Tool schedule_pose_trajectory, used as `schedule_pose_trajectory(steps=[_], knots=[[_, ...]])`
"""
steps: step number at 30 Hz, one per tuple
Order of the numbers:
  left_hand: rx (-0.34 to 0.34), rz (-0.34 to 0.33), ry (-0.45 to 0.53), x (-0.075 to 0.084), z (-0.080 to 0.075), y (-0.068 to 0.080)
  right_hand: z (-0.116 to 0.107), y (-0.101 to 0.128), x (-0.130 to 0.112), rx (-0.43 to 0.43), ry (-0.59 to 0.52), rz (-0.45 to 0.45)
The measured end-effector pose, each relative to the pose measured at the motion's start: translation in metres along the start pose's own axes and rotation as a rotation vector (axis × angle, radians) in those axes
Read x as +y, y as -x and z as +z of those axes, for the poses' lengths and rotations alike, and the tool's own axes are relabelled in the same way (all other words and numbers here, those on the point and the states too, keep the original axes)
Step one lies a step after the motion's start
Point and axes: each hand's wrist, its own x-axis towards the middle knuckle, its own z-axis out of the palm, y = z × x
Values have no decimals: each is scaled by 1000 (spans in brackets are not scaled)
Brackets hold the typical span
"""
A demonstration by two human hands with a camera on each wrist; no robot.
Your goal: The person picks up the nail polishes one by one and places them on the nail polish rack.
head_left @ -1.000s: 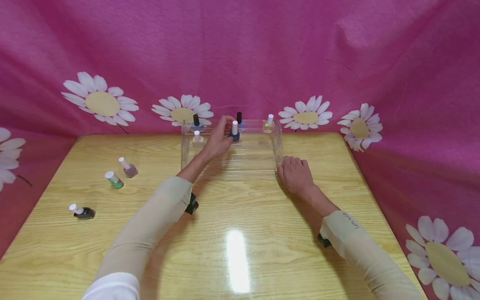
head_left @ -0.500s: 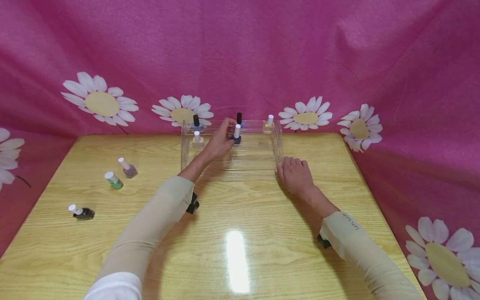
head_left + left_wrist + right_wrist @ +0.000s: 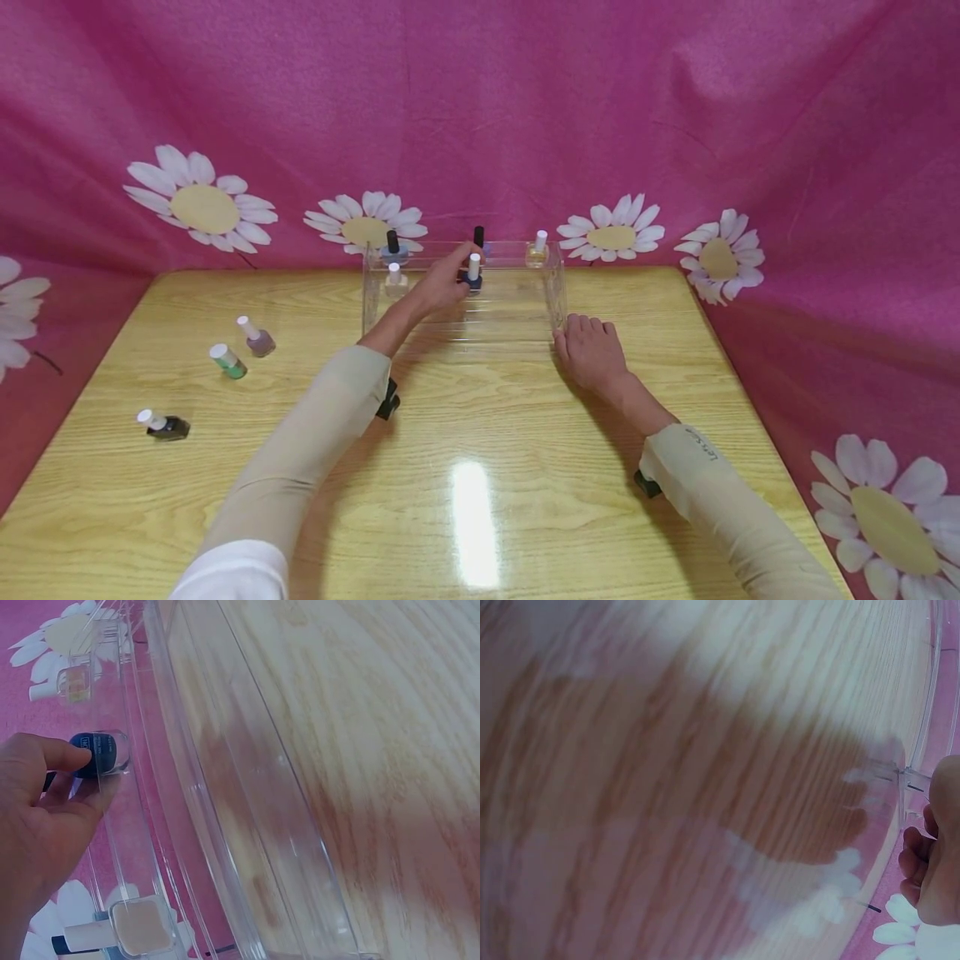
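Beige-sleeved left arm stretches forward, left hand (image 3: 438, 283) pinching a dark blue polish bottle (image 3: 472, 276) on the clear rack (image 3: 557, 292). Right hand (image 3: 592, 350) rests flat, fingers relaxed, touching the rack's corner.

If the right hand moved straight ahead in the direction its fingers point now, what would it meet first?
Probably the clear rack: the right hand lies on the table with its fingers toward the rack's near right corner. Whether they already touch it is unclear.
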Motion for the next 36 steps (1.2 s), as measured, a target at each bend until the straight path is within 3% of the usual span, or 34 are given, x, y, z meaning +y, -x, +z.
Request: schedule_pose_trajectory(steps=[9,20,27,36], knots=[[-16,-45,-16,5,-2,0,1,-1,0,-11,-1,6],[-21,-82,34,5,-5,3,1,-2,0,-35,-16,19],[27,25,22,9,-20,15,-2,-2,0,-26,-19,12],[92,93,-55,14,-50,50,-1,-1,-2,-4,-1,0]])
